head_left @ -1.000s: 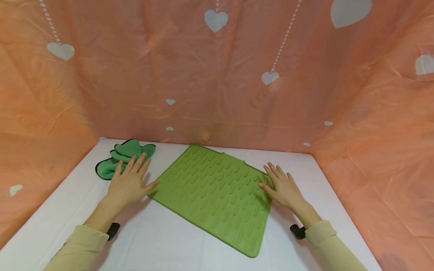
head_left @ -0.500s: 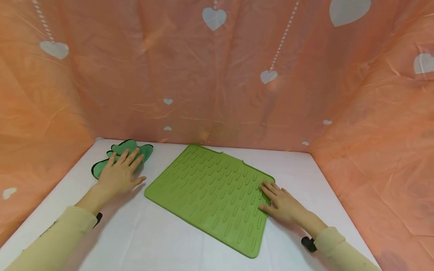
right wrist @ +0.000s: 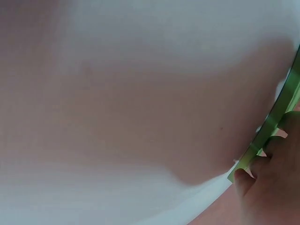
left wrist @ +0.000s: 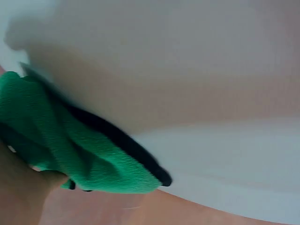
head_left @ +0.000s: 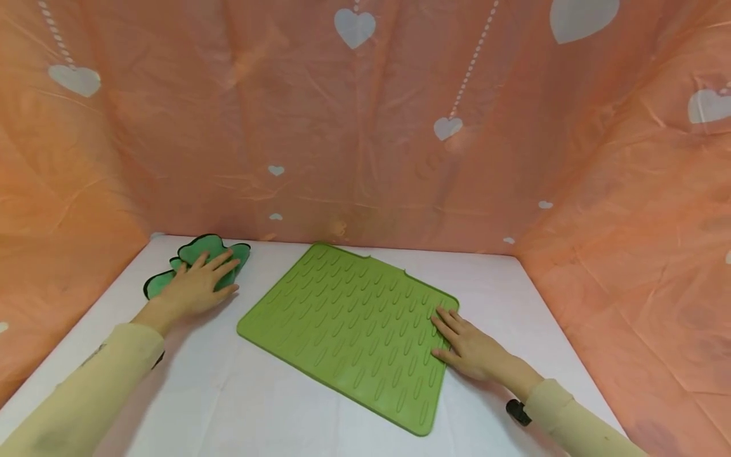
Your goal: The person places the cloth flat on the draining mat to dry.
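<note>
A crumpled green cloth (head_left: 208, 246) with black edging lies at the back left of the table. My left hand (head_left: 191, 289) rests over it with fingers spread, covering part of the fabric. From the left wrist, folds of the green cloth (left wrist: 89, 150) show beside the hand (left wrist: 23, 187). The light green ridged mat (head_left: 348, 330) lies flat and turned at an angle in the middle. On its right edge rests my right hand (head_left: 471, 346), fingers extended over the ridges. The right wrist view shows that hand (right wrist: 272, 183) along the edge of the mat (right wrist: 276, 115).
Both things lie on a white-covered table (head_left: 274, 406). An orange curtain (head_left: 320, 127) printed with white hearts surrounds its back and sides. A dark wrist-worn device (head_left: 518, 412) shows under the right wrist.
My left hand has moved left and forward from beside the mat onto the green cloth. My right hand has come down onto the mat's right edge. The view has shifted slightly.
</note>
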